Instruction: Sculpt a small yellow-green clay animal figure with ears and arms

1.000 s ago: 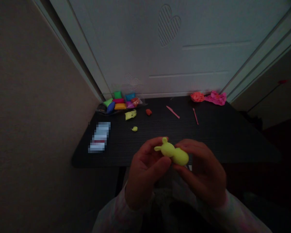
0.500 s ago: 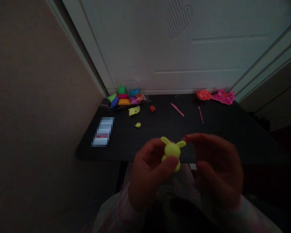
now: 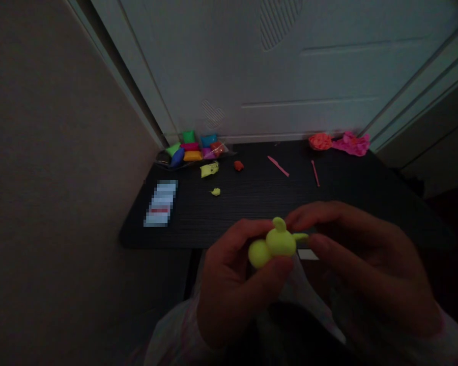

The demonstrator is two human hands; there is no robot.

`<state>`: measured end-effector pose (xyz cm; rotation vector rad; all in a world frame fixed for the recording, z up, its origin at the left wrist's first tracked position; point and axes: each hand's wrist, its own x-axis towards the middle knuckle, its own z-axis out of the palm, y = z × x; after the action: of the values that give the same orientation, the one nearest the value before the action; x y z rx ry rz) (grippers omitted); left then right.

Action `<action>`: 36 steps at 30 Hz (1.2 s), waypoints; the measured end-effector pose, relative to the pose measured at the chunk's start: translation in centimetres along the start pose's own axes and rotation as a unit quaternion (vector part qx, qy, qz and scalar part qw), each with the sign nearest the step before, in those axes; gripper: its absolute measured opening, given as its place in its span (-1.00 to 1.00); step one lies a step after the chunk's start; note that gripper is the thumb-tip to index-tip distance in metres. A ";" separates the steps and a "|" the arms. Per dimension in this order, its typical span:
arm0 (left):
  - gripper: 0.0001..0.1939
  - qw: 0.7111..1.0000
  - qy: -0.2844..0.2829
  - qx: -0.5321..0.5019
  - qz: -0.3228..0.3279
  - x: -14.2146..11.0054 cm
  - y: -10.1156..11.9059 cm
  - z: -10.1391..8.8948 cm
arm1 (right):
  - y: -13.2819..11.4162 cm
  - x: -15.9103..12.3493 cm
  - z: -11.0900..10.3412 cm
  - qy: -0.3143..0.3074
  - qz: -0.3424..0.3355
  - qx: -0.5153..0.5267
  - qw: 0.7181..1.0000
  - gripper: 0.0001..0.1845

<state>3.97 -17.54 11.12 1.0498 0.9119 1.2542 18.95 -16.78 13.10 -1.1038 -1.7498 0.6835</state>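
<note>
One dark table (image 3: 259, 203) fronts white door (image 3: 221, 56); left hand (image 3: 231, 287) grips yellow figure (image 3: 280, 244), right (image 3: 377, 264) unclenched.

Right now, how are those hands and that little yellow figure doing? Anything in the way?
Left hand holding yellow figure. Right hand at one ear, contact unclear. Head toward right hand. Pink tools on table, beyond hands, not blocking.

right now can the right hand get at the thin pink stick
Probably yes: the left hand holds the yellow figure, the right hand is only at its ear, and nothing visible blocks the way to the stick.
</note>
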 end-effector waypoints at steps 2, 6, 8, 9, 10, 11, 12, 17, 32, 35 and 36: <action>-0.77 1.000 0.000 0.013 0.006 0.0 -0.1 0.0 | -0.1 0.0 0.2 0.002 0.009 0.003 1.000 -0.91; -0.77 0.999 0.006 0.031 0.033 0.0 0.0 0.2 | -0.1 0.0 0.2 0.004 0.015 0.001 1.000 -0.93; -0.76 0.998 0.007 0.040 0.045 0.0 0.1 0.3 | -0.1 -0.1 0.2 0.001 0.017 0.003 1.000 -0.94; -0.75 0.998 0.006 0.045 0.049 0.0 0.2 0.3 | -0.1 -0.1 0.2 0.000 0.016 0.006 1.000 -0.94; -0.75 0.997 0.005 0.052 0.052 0.0 0.3 0.3 | -0.2 -0.1 0.2 0.000 0.016 0.008 1.000 -0.94; -0.74 0.997 0.006 0.059 0.054 0.0 0.3 0.3 | -0.2 -0.1 0.2 0.001 0.015 0.009 1.000 -0.94; -0.74 0.996 0.007 0.065 0.059 0.0 0.3 0.2 | -0.2 -0.1 0.2 0.001 0.014 0.009 1.000 -0.95; -0.72 0.995 -0.007 0.073 0.065 0.0 0.6 0.1 | -0.4 0.0 0.3 0.006 0.009 0.012 1.000 -0.94; -0.78 0.989 -0.017 -0.103 -0.101 0.7 -1.0 -0.6 | 0.7 -0.3 -0.2 0.016 -0.053 -0.043 0.998 -0.72; -0.79 0.986 -0.008 -0.123 -0.115 0.8 -1.0 -0.5 | 0.9 -0.1 -0.3 -0.002 -0.113 -0.119 0.986 -0.67; -0.79 0.985 -0.006 -0.125 -0.117 0.8 -1.0 -0.4 | 1.0 0.0 -0.4 -0.008 -0.127 -0.142 0.982 -0.66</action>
<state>3.93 -16.74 10.04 0.7291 0.8171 1.1299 19.66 -16.37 12.45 -1.0383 -2.0017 0.2913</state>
